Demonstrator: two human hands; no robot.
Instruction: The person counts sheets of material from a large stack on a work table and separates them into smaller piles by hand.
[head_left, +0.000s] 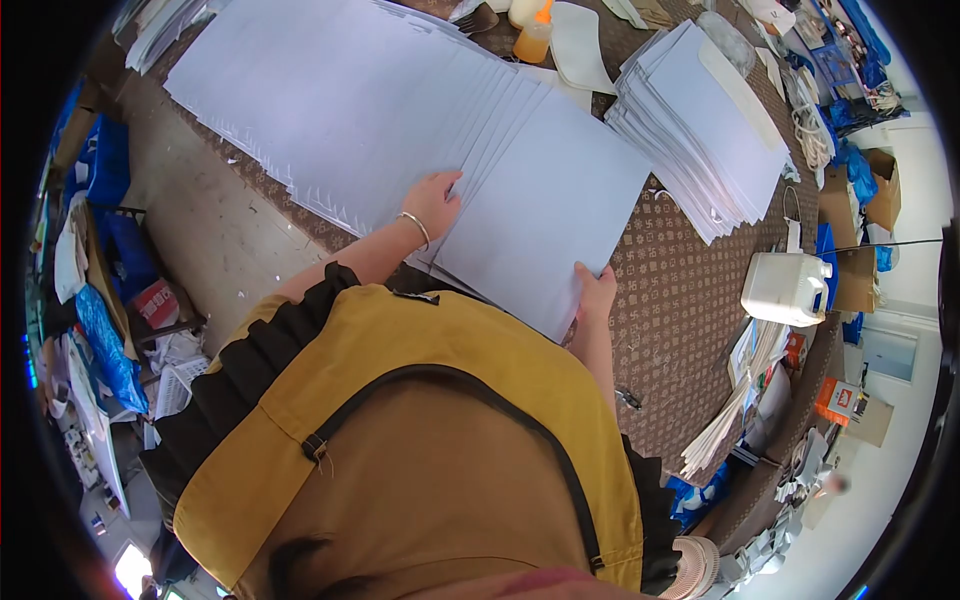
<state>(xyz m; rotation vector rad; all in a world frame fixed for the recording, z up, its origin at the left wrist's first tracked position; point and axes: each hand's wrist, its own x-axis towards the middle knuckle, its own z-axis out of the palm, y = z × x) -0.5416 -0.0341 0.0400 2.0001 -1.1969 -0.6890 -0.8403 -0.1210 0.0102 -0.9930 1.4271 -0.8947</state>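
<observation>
Large white paper sheets [330, 95] lie fanned in overlapping steps across the patterned brown table. My left hand [432, 210], with a bracelet at the wrist, is closed at their stepped edges with its fingers curled; the fingertips are partly hidden. The rightmost white sheet [545, 190] reaches toward my body, and its near edge is close to my apron [430, 325]. At its lower right edge, my right hand [595, 290] grips it with the thumb on top and the other fingers mostly out of sight.
Another stack of white sheets [700, 120] stands at the right. Behind the sheets is an orange-tipped glue bottle [535, 38]. A white jerrycan [785, 288] and a bundle of thin strips [735, 400] are near the table's right edge. Blue bins [105, 160] stand on the left.
</observation>
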